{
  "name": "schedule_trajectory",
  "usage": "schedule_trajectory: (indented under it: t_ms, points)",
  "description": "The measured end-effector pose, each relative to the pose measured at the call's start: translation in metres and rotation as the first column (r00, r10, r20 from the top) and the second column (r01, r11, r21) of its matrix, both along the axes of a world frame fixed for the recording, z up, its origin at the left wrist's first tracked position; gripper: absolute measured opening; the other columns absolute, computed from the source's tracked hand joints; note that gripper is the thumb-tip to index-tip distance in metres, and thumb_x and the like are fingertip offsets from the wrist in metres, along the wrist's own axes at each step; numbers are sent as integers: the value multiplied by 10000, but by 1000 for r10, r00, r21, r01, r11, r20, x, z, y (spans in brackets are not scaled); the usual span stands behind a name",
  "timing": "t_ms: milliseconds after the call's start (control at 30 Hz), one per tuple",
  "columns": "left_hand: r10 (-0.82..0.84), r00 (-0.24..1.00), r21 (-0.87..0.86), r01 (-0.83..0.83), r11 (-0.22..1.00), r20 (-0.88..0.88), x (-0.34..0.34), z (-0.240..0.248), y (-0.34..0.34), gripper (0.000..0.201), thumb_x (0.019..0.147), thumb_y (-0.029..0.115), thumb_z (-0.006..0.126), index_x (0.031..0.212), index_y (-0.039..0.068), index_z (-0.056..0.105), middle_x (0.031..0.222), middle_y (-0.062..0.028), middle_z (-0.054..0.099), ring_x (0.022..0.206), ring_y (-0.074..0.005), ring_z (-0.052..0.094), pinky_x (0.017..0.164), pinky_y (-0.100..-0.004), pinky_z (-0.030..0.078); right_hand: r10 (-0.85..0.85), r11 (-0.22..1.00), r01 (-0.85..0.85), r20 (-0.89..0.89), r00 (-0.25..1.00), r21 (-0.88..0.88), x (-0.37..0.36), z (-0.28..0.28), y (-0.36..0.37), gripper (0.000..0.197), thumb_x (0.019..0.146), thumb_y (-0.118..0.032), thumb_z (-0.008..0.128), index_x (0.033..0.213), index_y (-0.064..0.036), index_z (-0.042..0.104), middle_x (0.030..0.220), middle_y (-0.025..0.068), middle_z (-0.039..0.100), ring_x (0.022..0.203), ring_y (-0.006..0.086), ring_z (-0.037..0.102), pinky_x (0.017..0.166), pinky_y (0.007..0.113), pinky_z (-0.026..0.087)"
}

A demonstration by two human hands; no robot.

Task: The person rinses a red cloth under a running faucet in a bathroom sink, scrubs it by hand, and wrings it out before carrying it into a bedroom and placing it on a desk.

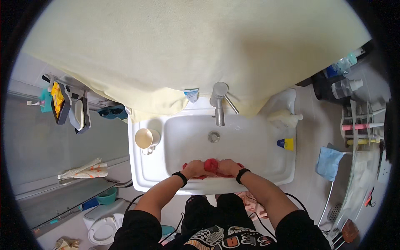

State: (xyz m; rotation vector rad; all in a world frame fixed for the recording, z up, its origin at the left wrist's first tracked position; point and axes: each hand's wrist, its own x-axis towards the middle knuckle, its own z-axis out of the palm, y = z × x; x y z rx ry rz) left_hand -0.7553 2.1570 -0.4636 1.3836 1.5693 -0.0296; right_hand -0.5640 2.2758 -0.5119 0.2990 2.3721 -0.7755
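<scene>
A wet-looking red cloth [211,165] is bunched at the near side of the white sink [183,146]. My left hand [194,168] is closed around its left part, and my right hand [229,167] grips the right part. Between the two hands a rounded bulge of the cloth stands up, while loose ends show beyond both fists and below them. Each wrist wears a black band. Farther off, the drain [213,136] lies under the grey metal faucet [220,118]. No stream of water can be made out.
A cream mug [146,138] stands on the sink's left ledge. On the right ledge are a pale bottle [284,119] and a blue-and-yellow tube [286,144]. A small packet [191,95] sits behind the basin, before a pale yellow cloth covering [166,54]. A toilet [103,230] is at lower left.
</scene>
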Motion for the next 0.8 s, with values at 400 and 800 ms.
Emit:
schedule_trajectory:
  t_ms: [400, 800]
  points:
    - [317, 777, 525, 20, 851, -543, -61, -31, 36, 738, 684, 208, 758, 1359, 220, 461, 1304, -177, 447, 1200, -459, 394, 901, -583, 391, -67, 678, 270, -308, 949, 684, -45, 27, 79, 495, 917, -120, 502, 1401, -161, 408, 1189, 228, 475, 1104, 395, 471, 892, 568, 444]
    - [220, 913, 441, -50, 896, -345, -27, -33, 59, 1037, 547, 537, 759, 1431, 167, 365, 1414, -239, 347, 1230, -543, 341, 951, -651, 377, -205, 908, 259, -192, 960, 328, -75, 33, 42, 910, 747, -491, 652, 1474, -87, 285, 1485, 218, 290, 1373, 419, 252, 1025, 718, 241]
